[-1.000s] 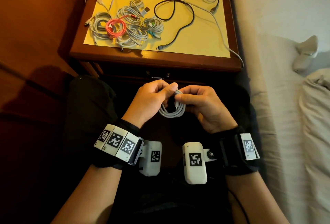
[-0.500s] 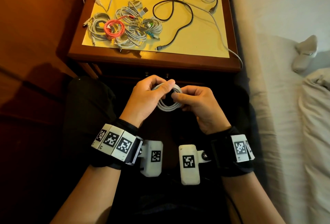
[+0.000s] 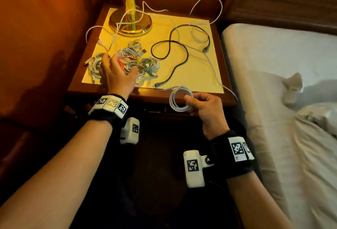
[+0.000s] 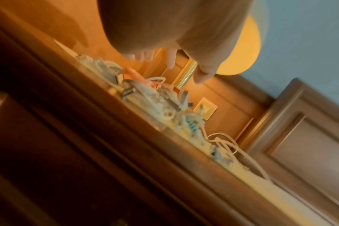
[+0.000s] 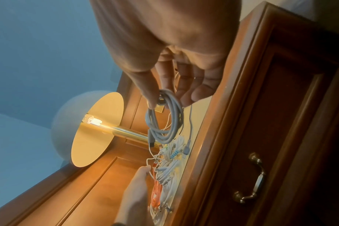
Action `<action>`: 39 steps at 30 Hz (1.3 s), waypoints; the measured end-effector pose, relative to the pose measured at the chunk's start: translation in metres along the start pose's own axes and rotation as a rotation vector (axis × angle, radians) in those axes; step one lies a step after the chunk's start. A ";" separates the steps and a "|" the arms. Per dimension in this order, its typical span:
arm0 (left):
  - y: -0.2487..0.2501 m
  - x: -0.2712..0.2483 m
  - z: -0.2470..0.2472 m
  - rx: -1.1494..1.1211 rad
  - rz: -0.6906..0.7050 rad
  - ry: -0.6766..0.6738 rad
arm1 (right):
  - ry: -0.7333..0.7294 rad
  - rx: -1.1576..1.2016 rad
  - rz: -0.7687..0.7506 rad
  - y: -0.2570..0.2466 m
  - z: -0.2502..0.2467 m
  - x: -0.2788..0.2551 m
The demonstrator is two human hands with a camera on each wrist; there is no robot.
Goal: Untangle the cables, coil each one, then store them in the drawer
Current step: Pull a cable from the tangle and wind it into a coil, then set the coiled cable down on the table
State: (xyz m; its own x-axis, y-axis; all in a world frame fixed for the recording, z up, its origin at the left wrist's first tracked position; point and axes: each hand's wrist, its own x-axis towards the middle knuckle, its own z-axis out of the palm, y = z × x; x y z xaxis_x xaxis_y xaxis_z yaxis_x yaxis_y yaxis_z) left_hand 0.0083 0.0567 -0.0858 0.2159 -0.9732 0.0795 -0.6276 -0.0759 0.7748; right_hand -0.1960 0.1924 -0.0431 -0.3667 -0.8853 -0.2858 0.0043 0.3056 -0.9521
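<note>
My right hand (image 3: 196,103) pinches a small coiled white cable (image 3: 179,99) (image 5: 165,119) between thumb and fingers, just in front of the nightstand's front edge (image 3: 149,95). My left hand (image 3: 118,70) (image 4: 170,61) hovers with spread fingers over the pile of coiled white cables (image 3: 145,62) (image 5: 168,168) and an orange coil (image 5: 157,194) at the front left of the top. A loose black cable (image 3: 175,53) and a long white cable (image 3: 209,53) lie uncoiled to the right. The drawer (image 5: 281,137), with a brass handle (image 5: 254,177), is closed.
A brass lamp (image 3: 130,22), lit, stands at the back of the nightstand with a white cable looped around its base. A bed with white sheets (image 3: 273,82) lies to the right. A wooden wall panel (image 3: 45,37) borders the left.
Both hands held the white coil low in front of the drawer. Now the left hand has let go and reached up over the cable pile; the right hand alone has raised the coil.
</note>
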 end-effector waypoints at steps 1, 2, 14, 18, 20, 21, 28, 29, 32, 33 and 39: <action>-0.002 0.008 0.006 0.041 -0.029 0.006 | 0.003 0.007 0.003 -0.001 0.002 0.005; -0.005 0.014 0.011 0.076 -0.037 0.012 | 0.003 0.012 0.009 -0.002 0.004 0.010; -0.037 0.019 0.041 0.322 0.170 0.236 | -0.080 -0.008 0.020 -0.032 0.045 0.092; -0.037 0.019 0.043 0.313 0.172 0.269 | -0.112 -0.040 -0.077 -0.071 0.079 0.139; -0.037 0.019 0.043 0.309 0.166 0.271 | -0.142 -0.048 -0.056 -0.086 0.097 0.162; -0.037 0.019 0.043 0.310 0.167 0.274 | -0.167 -0.047 -0.027 -0.091 0.106 0.171; -0.037 0.018 0.044 0.302 0.164 0.307 | -0.278 -0.380 0.145 -0.089 0.148 0.206; -0.037 0.018 0.044 0.302 0.164 0.309 | -0.263 -0.420 0.153 -0.087 0.150 0.207; -0.036 0.018 0.044 0.302 0.161 0.305 | -0.239 -0.562 0.109 -0.083 0.150 0.206; -0.035 0.018 0.043 0.300 0.159 0.302 | -0.242 -0.634 0.073 -0.081 0.149 0.205; -0.034 0.017 0.042 0.283 0.154 0.280 | -0.263 -0.646 -0.029 -0.082 0.120 0.188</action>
State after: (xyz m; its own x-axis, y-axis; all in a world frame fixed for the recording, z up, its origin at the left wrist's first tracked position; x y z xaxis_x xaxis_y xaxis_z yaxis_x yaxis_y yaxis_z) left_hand 0.0020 0.0332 -0.1376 0.2743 -0.8842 0.3781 -0.8404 -0.0293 0.5412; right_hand -0.1533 -0.0414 -0.0323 -0.1205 -0.9269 -0.3554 -0.5866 0.3553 -0.7278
